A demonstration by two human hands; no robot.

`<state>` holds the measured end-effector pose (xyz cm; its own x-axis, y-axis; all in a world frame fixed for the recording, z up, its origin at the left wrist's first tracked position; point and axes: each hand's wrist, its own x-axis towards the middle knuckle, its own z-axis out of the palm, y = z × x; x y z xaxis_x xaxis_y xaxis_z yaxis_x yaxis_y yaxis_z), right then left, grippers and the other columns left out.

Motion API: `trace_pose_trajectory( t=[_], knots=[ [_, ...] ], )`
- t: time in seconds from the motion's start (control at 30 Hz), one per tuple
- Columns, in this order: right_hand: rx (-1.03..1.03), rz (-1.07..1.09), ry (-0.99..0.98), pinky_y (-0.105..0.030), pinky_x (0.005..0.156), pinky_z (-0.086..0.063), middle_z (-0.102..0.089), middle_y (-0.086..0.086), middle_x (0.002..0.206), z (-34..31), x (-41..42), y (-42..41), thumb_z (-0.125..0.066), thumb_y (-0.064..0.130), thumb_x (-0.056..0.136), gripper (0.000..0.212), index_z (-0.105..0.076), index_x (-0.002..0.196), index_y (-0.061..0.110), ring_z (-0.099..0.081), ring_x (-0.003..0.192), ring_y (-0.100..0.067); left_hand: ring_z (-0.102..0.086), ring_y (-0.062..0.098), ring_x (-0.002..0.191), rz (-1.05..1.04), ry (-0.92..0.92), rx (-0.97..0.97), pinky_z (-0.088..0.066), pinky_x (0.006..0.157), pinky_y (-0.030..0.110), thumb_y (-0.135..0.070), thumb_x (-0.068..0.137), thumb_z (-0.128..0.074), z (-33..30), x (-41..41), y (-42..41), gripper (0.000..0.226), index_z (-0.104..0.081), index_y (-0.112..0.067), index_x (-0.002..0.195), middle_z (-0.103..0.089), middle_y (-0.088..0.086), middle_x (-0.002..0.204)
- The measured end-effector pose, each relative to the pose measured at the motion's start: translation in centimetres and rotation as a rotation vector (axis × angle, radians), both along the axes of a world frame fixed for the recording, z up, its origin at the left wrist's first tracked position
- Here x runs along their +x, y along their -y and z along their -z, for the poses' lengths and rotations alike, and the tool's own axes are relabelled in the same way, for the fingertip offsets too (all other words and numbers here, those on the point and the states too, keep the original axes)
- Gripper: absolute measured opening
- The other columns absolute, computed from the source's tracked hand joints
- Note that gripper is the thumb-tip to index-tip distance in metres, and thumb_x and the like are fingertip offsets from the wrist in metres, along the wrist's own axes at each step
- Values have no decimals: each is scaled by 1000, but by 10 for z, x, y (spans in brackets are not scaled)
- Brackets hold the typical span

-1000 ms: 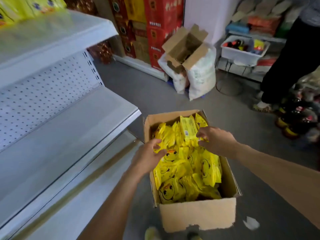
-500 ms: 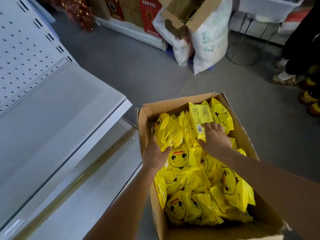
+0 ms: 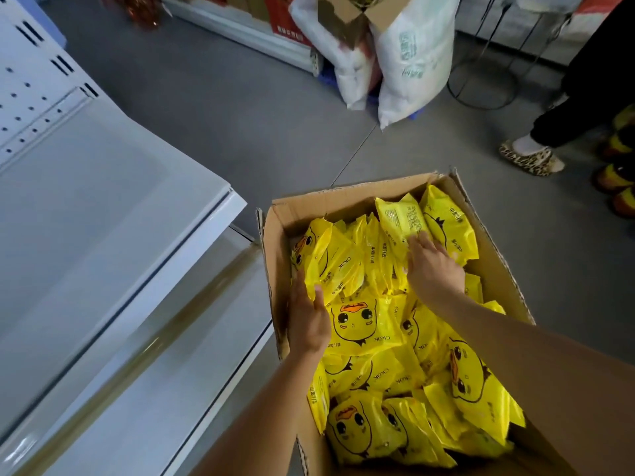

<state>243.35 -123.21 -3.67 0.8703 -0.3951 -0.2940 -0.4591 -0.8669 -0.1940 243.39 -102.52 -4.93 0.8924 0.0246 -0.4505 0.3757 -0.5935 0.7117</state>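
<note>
An open cardboard box point(image 3: 347, 196) stands on the grey floor, filled with yellow duck-face packets point(image 3: 364, 324). My left hand point(image 3: 308, 319) is inside at the box's left wall and grips a bunch of upright packets point(image 3: 335, 266), thumb over their near edge. My right hand point(image 3: 433, 267) reaches in at the far right. Its fingers hold a packet with its printed back up point(image 3: 400, 217), which stands tilted above the rest. The thumb is hidden.
A white metal shelf point(image 3: 103, 207) with a pegboard back stands left of the box, a lower shelf point(image 3: 144, 389) beneath it. Ahead lie white sacks point(image 3: 409, 60) with a carton on top. A person's leg and patterned shoe point(image 3: 531, 160) stand at right, beside bottles point(image 3: 618, 173).
My head has tipped further down and closer to the box. Both hands have gone deeper among the packets; the left has slid to the box's left wall, the right toward the far right corner.
</note>
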Motion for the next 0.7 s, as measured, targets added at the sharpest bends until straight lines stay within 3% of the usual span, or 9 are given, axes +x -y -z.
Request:
trace_pose_trajectory(
  t=[0.1, 0.17, 0.2, 0.27, 0.33, 0.4, 0.47, 0.57, 0.7],
  knots=[
    [174, 88, 65, -33, 64, -42, -62, -8, 97, -21, -7, 10, -39, 20, 101, 20, -58, 105, 16, -58, 90, -28, -41, 24, 134, -91, -26, -19, -27, 106, 26, -35, 105, -29, -35, -10, -1, 52, -34, -3, 146, -45, 13, 145],
    [564, 294, 81, -36, 72, -46, -57, -1, 94, -39, -15, 17, -44, 17, 100, 19, -62, 96, 16, -53, 86, -21, -54, 17, 105, -156, -30, -92, -32, 99, 28, -32, 105, -31, -59, -17, -2, 41, -51, -5, 127, -56, 7, 112],
    [795, 443, 80, -39, 82, -48, -53, 0, 105, -52, -20, 18, -48, 15, 99, 16, -64, 105, 15, -50, 95, -19, -55, 14, 104, -187, -34, -139, -33, 100, 29, -33, 104, -32, -69, -21, -3, 37, -52, -10, 125, -58, 6, 113],
    [1131, 646, 14, -44, 87, -54, -50, -6, 117, -83, -36, 18, -53, 12, 97, 20, -59, 116, 15, -51, 108, -24, -48, 25, 128, -265, -58, -201, -32, 107, 34, -37, 104, -33, -86, -27, -6, 48, -42, -8, 141, -50, 13, 140],
    [1344, 652, -123, -45, 76, -58, -63, -13, 102, -113, -53, 15, -49, 10, 98, 16, -55, 113, 11, -61, 99, -26, -42, 33, 134, -408, -141, -242, -35, 106, 39, -39, 103, -35, -107, -33, -9, 54, -37, -5, 144, -41, 17, 148],
    [1503, 623, -230, -43, 65, -59, -71, -12, 78, -138, -71, 10, -44, 14, 99, 14, -56, 106, 8, -71, 72, -25, -40, 37, 133, -558, -234, -374, -39, 103, 44, -39, 103, -39, -127, -45, -11, 53, -36, -7, 145, -37, 16, 150],
    [1598, 594, -287, -42, 63, -59, -70, -12, 72, -159, -86, 3, -40, 16, 99, 21, -60, 94, 9, -71, 62, -25, -38, 38, 133, -684, -297, -556, -43, 98, 48, -41, 100, -46, -143, -60, -15, 56, -35, -12, 147, -34, 14, 149],
    [1601, 469, -309, -45, 69, -59, -72, -16, 86, -186, -102, -7, -39, 16, 96, 40, -75, 83, 6, -72, 73, -30, -52, 28, 109, -726, -331, -843, -45, 92, 46, -50, 94, -52, -168, -90, -23, 56, -48, -15, 136, -52, 9, 125],
    [1440, 356, -319, -44, 76, -56, -70, -18, 92, -227, -125, -29, -47, 18, 89, 28, -71, 88, 4, -68, 79, -32, -67, 25, 100, -672, -173, -984, -53, 91, 46, -53, 75, -68, -209, -140, -34, 58, -61, -14, 117, -67, 7, 114]
  ],
)
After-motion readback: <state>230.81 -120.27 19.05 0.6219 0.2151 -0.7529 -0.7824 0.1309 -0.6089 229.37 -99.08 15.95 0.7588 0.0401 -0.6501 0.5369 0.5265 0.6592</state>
